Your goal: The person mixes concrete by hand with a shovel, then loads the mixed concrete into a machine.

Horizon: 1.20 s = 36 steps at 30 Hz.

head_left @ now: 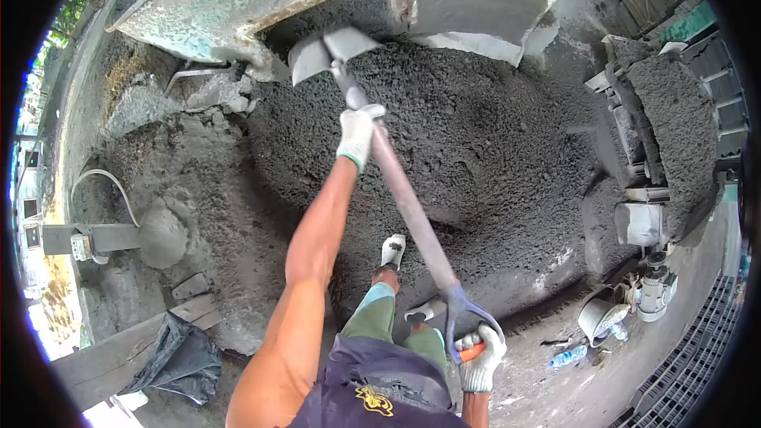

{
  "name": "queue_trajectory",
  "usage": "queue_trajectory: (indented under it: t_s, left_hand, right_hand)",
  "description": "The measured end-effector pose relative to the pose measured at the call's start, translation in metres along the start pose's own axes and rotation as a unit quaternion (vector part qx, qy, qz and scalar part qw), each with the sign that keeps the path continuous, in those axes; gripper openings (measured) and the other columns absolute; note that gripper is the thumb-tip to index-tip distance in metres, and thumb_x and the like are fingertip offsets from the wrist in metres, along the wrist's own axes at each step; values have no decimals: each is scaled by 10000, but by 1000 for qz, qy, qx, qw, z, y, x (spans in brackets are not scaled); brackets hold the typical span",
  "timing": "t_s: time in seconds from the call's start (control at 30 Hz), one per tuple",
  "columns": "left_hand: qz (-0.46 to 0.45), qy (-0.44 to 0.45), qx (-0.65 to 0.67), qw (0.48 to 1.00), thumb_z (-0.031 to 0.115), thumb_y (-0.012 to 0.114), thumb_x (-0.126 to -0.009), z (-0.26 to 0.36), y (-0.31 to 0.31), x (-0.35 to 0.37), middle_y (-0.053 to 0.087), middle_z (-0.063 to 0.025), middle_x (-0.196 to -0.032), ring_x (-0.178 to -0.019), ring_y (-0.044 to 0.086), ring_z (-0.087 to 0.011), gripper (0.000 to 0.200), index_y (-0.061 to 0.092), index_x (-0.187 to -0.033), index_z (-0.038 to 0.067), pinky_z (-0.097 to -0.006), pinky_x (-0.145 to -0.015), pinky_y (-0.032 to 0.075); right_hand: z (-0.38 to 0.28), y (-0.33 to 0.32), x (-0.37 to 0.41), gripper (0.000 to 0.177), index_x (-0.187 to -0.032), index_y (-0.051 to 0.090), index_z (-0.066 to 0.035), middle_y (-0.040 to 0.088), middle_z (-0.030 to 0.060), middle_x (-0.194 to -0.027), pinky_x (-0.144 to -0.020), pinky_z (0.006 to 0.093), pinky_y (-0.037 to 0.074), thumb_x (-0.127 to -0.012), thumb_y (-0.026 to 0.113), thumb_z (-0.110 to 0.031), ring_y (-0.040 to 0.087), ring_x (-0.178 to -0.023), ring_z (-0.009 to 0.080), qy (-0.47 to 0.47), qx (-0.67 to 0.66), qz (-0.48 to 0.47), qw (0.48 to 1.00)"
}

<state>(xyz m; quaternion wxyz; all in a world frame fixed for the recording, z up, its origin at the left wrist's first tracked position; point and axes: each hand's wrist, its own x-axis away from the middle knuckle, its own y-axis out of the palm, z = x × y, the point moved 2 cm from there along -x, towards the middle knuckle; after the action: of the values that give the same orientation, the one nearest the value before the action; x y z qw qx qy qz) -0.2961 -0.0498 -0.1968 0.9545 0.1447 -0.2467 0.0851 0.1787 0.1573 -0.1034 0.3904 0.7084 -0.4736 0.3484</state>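
Observation:
A long shovel (408,202) runs diagonally across the view, its metal blade (333,54) at the upper left edge of a dark, grainy heap (452,127). My left hand (358,133), in a white glove, is closed round the shaft just below the blade. The other end has an orange-gripped D-handle, and my right hand (483,358), also gloved, is wrapped round it. The blade is slightly blurred and looks bare, tilted above the heap.
A rusty metal chute (483,12) stands behind the heap. At the right are a loaded conveyor (674,127), a motor (655,292) and a plastic bottle (567,357). A wooden beam (119,349) with black plastic (178,357) lies lower left.

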Motion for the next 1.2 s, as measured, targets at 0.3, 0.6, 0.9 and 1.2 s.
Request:
queue_trajectory:
  t_s: [0.3,0.6,0.9,1.2]
  left_hand:
    - [-11,-75,23,997,109,728,-809,-51,-2,86,587,-98,-636,-462,596,-259,141,640,-838,3,-432,-448,544]
    - [51,-8,64,997,95,757,-837,-36,-26,203,615,-74,-736,-541,625,-214,236,608,-1003,18,-398,-523,581]
    - [-75,-281,227,929,26,636,-717,-226,31,233,555,-66,-680,-505,564,-242,332,583,-1044,11,-406,-518,541]
    - [-11,-477,105,873,162,712,-846,-356,99,287,579,-74,-624,-507,583,-280,135,622,-801,72,-465,-514,539]
  right_hand:
    - [-37,-71,63,243,-1034,635,32,638,101,-776,-595,382,573,-813,681,-60,611,-607,209,-145,157,-33,976]
    - [-39,-226,33,599,-1406,544,41,603,135,-1352,-891,336,594,-822,665,100,647,-1084,217,-147,383,-128,903]
    - [-50,-351,31,240,-1034,680,-58,596,39,-893,-574,399,577,-823,709,-169,626,-765,190,-60,182,190,963]
    - [-83,-248,114,224,-967,757,20,701,106,-900,-652,376,575,-783,684,-86,673,-825,245,-185,200,475,837]
